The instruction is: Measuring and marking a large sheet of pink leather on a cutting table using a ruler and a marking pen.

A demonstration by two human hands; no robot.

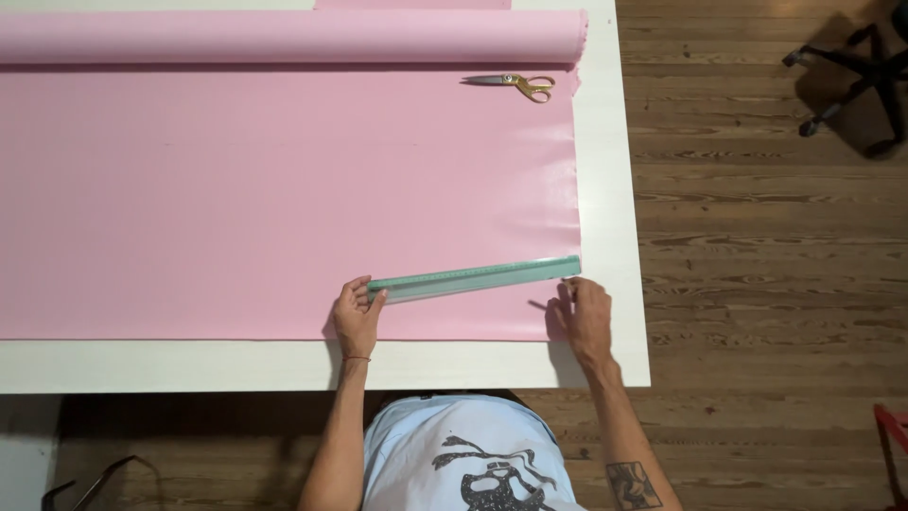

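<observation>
Leftmost, a wide sheet of pink fabric (236, 199) lies flat over the white bench (615, 189), smooth and slightly glossy, its near edge running straight just short of the bench's front rim. At the far side the sheet feeds off a long pink roll (284, 36) that lies across the bench, well beyond both hands.

Next comes the left hand (357, 317), palm down on the pink sheet close to its near edge. Its grip is narrow: thumb and fingertips pinch the left end of a long green ruler (475, 278). A thin band circles that wrist.

From that grip the ruler stretches away to the right, lying flat on the sheet. It is slim, see-through green with a paler band along its near edge, and it sits at a slight tilt, its right end a little farther from the person than its left. That right end reaches the right edge of the pink sheet.

Just on the near side of that end rests the right hand (584, 317), fingers spread lightly, fingertips touching the ruler's end and the sheet; it presses rather than clasps, holding nothing closed.

Far beyond the right hand, near the roll, a pair of scissors (515, 85) with gold handles lies on the sheet.
</observation>
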